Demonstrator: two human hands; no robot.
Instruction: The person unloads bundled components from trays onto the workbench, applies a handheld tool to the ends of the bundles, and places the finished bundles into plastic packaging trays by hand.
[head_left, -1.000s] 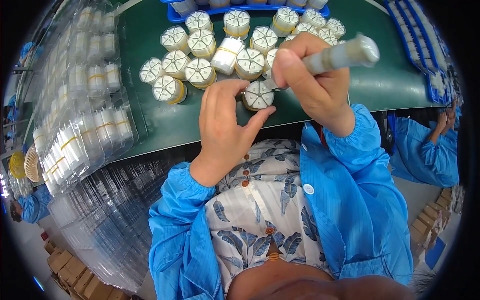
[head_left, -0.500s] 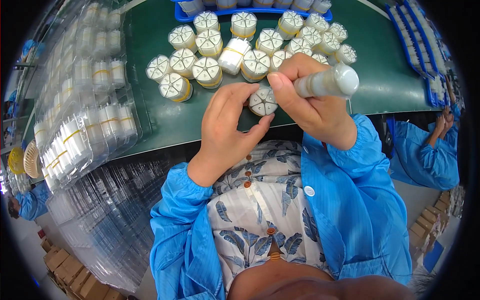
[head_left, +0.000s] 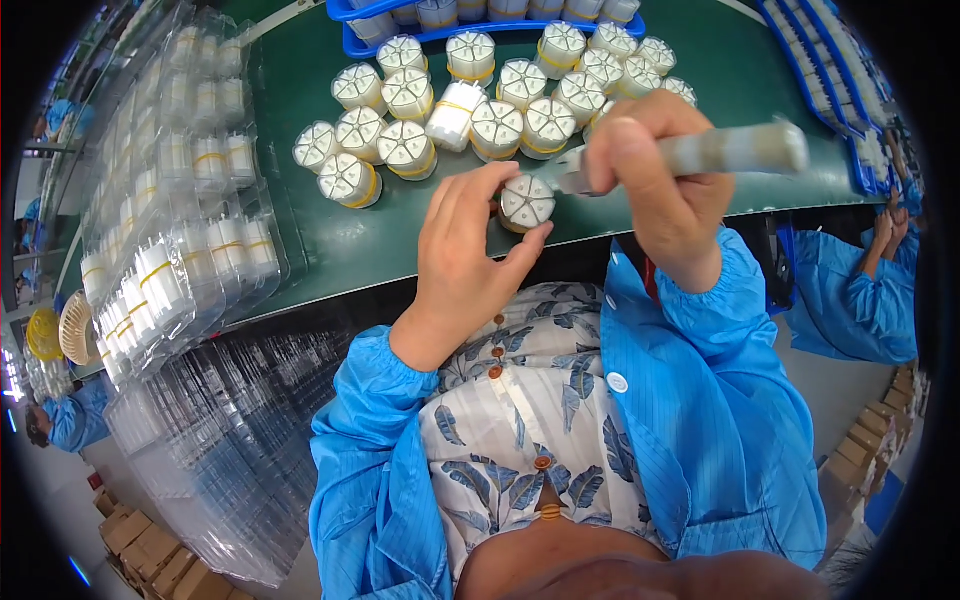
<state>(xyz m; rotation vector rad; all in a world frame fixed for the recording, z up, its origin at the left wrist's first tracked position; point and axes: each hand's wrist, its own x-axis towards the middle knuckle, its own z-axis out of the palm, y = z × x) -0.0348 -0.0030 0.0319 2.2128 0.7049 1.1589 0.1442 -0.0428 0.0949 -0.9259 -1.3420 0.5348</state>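
Observation:
At the front edge of the table, my left hand [head_left: 467, 237] holds a round bundle of white wedge-shaped pieces [head_left: 527, 202], its thumb and fingertips curled round the sides. Small studs show on the segmented top, which faces up. My right hand [head_left: 660, 180] grips a tool with a thick, pale, banded handle [head_left: 740, 150]. The greyish tip [head_left: 575, 172] points left, just beside the bundle; its exact kind is unclear. Beyond my hands stand several similar bundles [head_left: 405, 147] tied with yellow bands, and one bundle [head_left: 456, 115] lies on its side.
A blue tray [head_left: 365, 38] of more bundles sits at the far side of the green table [head_left: 300, 240]. Clear plastic trays [head_left: 200, 240] of white parts are stacked at the left. Blue trays [head_left: 815, 95] stand at the far right, near another person's blue sleeve [head_left: 850, 290].
My right hand has moved right and tilted the tool, so its tip now shows apart from the bundle's top. My left hand keeps the bundle in nearly the same place.

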